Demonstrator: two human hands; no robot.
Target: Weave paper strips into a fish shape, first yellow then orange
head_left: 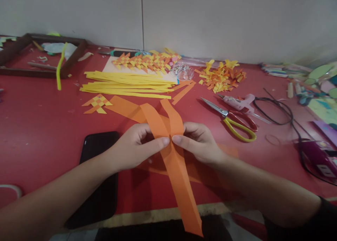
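Note:
Between my two hands is an orange paper strip (pixel 179 174), split into two curling arms at the top and creased lengthwise below. My left hand (pixel 139 144) pinches its left side, thumb in front and fingers behind. My right hand (pixel 198 142) pinches the right side, the thumb tips almost meeting at the split. Behind it, more orange paper (pixel 126 109) lies flat on the red table. A woven orange and yellow paper fish (pixel 98 103) rests to the left. Under my left forearm is a black phone (pixel 101 146).
Scissors (pixel 226 114) and a pink glue gun (pixel 242 102) with a looping cable lie right. Yellow strips (pixel 126 85), several woven fish (pixel 144 61) and a pile of paper scraps (pixel 221 76) are behind. A brown frame (pixel 75 55) stands far left; a purple power block (pixel 319 156) sits right.

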